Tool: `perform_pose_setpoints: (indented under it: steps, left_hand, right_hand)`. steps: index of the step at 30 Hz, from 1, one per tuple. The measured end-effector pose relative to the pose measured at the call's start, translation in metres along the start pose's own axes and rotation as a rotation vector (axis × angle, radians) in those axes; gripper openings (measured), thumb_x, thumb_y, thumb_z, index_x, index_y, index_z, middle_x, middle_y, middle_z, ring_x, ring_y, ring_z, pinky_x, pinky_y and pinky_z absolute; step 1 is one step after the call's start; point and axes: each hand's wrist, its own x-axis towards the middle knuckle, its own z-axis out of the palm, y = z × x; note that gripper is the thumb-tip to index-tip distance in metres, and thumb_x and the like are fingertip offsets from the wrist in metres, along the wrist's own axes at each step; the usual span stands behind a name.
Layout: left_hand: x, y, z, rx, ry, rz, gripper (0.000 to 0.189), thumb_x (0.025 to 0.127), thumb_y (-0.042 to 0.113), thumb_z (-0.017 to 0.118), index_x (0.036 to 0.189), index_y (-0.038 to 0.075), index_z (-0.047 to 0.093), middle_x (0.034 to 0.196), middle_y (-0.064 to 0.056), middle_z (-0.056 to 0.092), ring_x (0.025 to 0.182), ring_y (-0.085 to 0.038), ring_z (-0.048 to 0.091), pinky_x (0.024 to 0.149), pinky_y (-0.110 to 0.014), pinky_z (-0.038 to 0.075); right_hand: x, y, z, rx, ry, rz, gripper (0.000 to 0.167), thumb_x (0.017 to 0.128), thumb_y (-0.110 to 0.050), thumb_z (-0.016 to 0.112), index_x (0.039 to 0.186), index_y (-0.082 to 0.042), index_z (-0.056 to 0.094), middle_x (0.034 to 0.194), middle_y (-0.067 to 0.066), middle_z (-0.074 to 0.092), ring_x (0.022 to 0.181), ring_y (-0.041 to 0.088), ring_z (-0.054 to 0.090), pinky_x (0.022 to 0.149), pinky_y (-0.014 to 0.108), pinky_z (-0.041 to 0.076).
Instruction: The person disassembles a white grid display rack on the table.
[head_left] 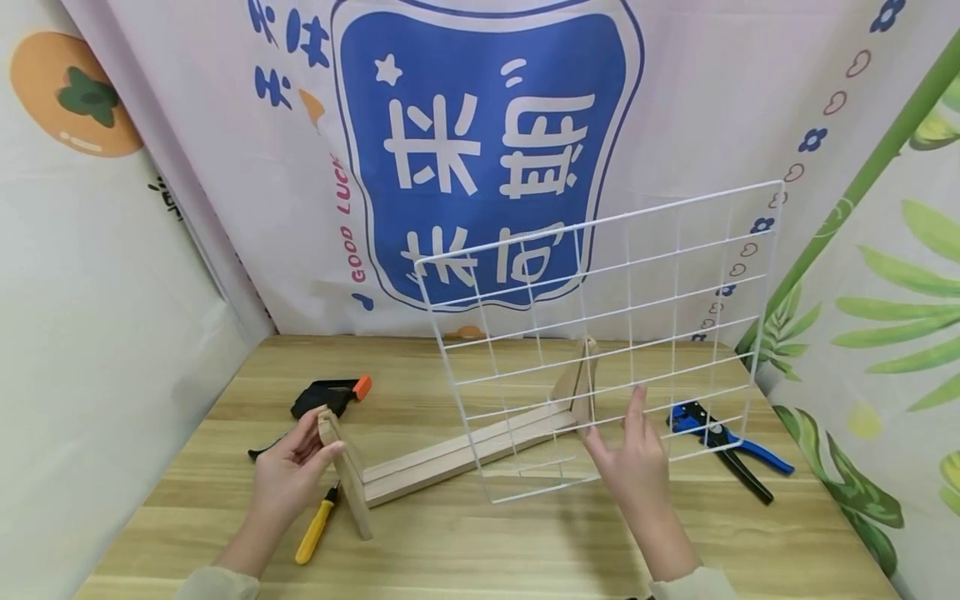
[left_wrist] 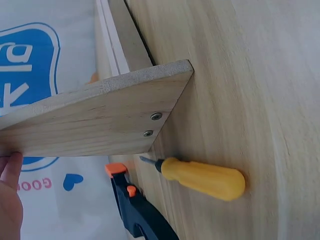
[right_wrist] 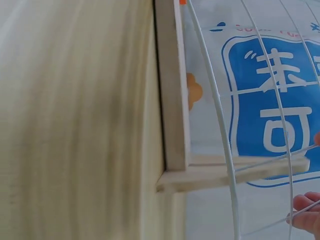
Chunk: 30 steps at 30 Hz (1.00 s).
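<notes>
A wooden frame made of a long bar (head_left: 465,454) with an upright board at each end stands on the table. My left hand (head_left: 288,471) grips the top of the left end board (head_left: 348,483). Two screw heads (left_wrist: 156,116) show on that board's outer face in the left wrist view. My right hand (head_left: 637,467) holds a white wire grid panel (head_left: 600,222) by its lower part, fingers at the wires. The panel is tilted up in front of the right end board (head_left: 585,379). In the right wrist view, fingertips (right_wrist: 302,215) pinch a wire.
A yellow-handled screwdriver (head_left: 315,529) lies beside the left end board. Behind my left hand lies a black tool with an orange tip (head_left: 326,396). Blue and black pliers (head_left: 731,450) lie at the right, partly behind the grid. Printed cloth (head_left: 300,208) hangs behind the table.
</notes>
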Motion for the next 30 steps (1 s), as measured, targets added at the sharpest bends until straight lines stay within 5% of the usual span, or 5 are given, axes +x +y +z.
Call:
perform_pose_setpoints:
  steps: [16,25,30]
  left_hand:
    - [-0.003,-0.006,-0.021,0.072,0.077,-0.07,0.056,0.075,-0.004,0.073,0.126,-0.009,0.051,0.116,-0.024,0.054,0.089,0.026,0.046,0.071,-0.001,0.044]
    - [-0.006,-0.009,-0.033,0.104,0.124,-0.153,0.056,0.076,0.0,0.074,0.127,-0.007,0.051,0.118,-0.019,0.054,0.088,0.025,0.048,0.072,-0.001,0.044]
    - [-0.008,-0.009,-0.036,0.088,0.171,-0.196,0.056,0.075,-0.003,0.074,0.127,-0.007,0.052,0.117,-0.012,0.054,0.086,0.024,0.05,0.072,-0.002,0.045]
  right_hand:
    - [-0.025,0.009,0.005,0.002,-0.133,0.152,0.081,0.067,-0.011,0.073,0.132,0.018,0.034,0.061,0.011,0.047,0.05,0.014,0.037,0.039,0.022,0.039]
    - [-0.027,0.005,0.008,-0.013,-0.354,0.416,0.079,0.079,-0.018,0.07,0.14,0.009,0.028,0.066,0.011,0.047,0.053,0.014,0.037,0.043,0.018,0.036]
    - [-0.031,0.005,0.013,-0.021,-0.411,0.492,0.079,0.08,-0.02,0.068,0.142,0.005,0.026,0.07,0.013,0.048,0.053,0.015,0.037,0.043,0.019,0.035]
